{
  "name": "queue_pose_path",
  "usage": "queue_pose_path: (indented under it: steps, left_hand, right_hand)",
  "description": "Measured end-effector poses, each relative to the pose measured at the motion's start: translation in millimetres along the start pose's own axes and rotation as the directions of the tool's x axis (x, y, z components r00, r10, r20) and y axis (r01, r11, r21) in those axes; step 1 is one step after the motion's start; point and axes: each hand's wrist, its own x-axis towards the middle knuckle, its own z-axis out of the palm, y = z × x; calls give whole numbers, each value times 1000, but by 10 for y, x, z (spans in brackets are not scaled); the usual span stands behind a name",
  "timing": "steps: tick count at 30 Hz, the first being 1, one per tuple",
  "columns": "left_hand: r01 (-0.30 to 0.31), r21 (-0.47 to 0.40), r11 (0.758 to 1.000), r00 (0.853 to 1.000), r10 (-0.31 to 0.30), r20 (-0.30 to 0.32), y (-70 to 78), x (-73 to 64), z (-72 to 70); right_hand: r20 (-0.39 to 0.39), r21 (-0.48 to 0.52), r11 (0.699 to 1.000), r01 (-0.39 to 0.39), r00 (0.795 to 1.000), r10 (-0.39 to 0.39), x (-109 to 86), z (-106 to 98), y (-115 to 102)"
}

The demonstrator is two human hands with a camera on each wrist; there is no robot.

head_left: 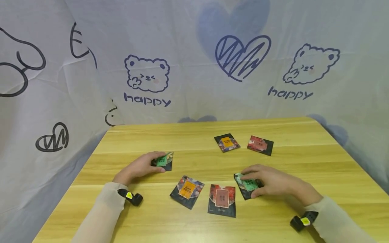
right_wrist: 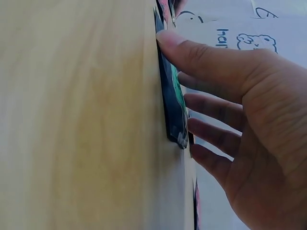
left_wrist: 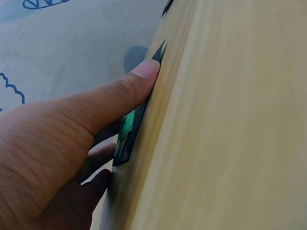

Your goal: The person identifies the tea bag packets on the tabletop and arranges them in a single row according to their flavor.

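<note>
My left hand holds a flat black sachet with a green label at the table's left, thumb on the near edge and fingers across the far edge. In the left wrist view, the thumb lies along this sachet, low over the wood. At the right, my right hand has its thumb and fingers on opposite sides of another green-labelled sachet, which lies slanted. The right wrist view has the thumb at the dark edge of that sachet; its fingers reach the printed side.
Between the hands lie an orange-labelled sachet and a red one. Farther back on the wooden table are a second orange-labelled sachet and a second red one. A printed cloth hangs behind.
</note>
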Motion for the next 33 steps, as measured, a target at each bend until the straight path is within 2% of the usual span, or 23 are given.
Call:
queue_pose_path:
  steps: [10,20,33]
  left_hand:
    - [-13,-4,1000,1000,13,-4,9,-31,4]
    - [-11,2,1000,1000,12,-6,-36,-15,1]
    - [-4,-8,1000,1000,4,-10,-20,-8,2]
  right_hand:
    - [5,2,1000,-24,1000,24,29,36,26]
    - [-33,-73,997,-33,999,31,117,15,55]
    - [-50,-108,992,-60,997,55,311,40,119]
